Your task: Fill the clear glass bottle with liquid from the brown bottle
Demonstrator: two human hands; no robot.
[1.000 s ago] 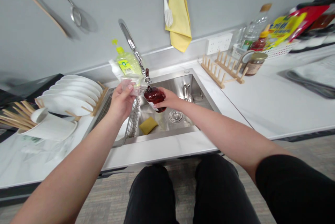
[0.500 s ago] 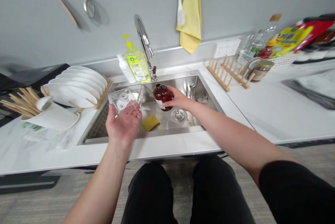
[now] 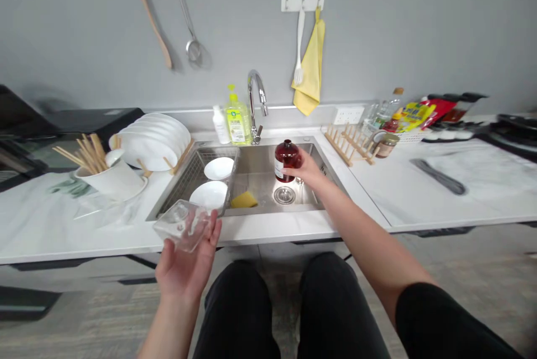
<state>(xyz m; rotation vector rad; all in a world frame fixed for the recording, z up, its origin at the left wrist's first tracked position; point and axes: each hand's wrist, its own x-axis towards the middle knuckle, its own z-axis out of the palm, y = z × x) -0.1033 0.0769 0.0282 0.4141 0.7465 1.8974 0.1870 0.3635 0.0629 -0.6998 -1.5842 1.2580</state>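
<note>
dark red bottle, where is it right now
In the head view, the bottle is slightly right of centre, held in the right hand over the sink, appearing just above the drain in the picture.

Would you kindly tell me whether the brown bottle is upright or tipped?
Upright: the brown bottle, held in the right hand, has its narrow neck pointing up above its body.

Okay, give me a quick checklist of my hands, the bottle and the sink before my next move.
1. Right hand holding brown bottle: ok, from its side.
2. Bottle upright: ok.
3. Bottle's contents known: cannot tell, dark glass or plastic.
4. Left hand supporting clear container: ok, palm up.
5. Tap off: ok, no stream shows.
6. Sink free of loose items: not ok, yellow sponge inside.
</note>
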